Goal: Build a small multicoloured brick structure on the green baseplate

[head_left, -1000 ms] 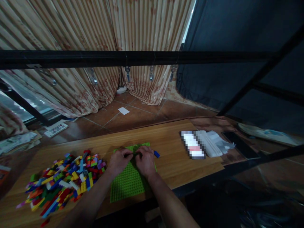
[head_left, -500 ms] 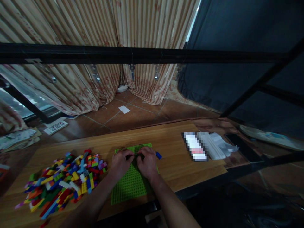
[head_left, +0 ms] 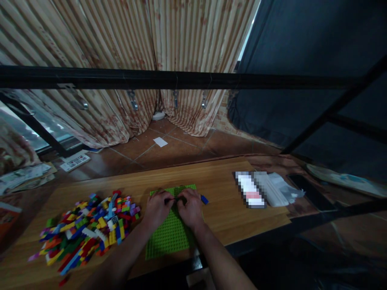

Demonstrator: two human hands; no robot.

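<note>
A green studded baseplate (head_left: pixel 169 237) lies on the wooden table, under both of my hands. Over its far half, my left hand (head_left: pixel 159 207) is closed in a pinch, with a small dark piece at the fingertips. Facing it, my right hand (head_left: pixel 190 205) has its fingers curled together close to the left fingertips. What the right fingers grip is too dark and small to name. Just right of the right hand, a blue brick (head_left: pixel 204 199) rests on the table beside the plate.
A heap of mixed coloured bricks (head_left: pixel 87 229) spreads over the table (head_left: pixel 220 213) on the left. On the right lie a blurred-out phone-like item (head_left: pixel 249 189), a clear plastic bag (head_left: pixel 281 189) and a dark flat object (head_left: pixel 311 192). A black bar (head_left: pixel 193 80) crosses beyond the table.
The whole view has shifted slightly down and right in the picture. Both hands keep their place over the baseplate, fingertips still close together.
</note>
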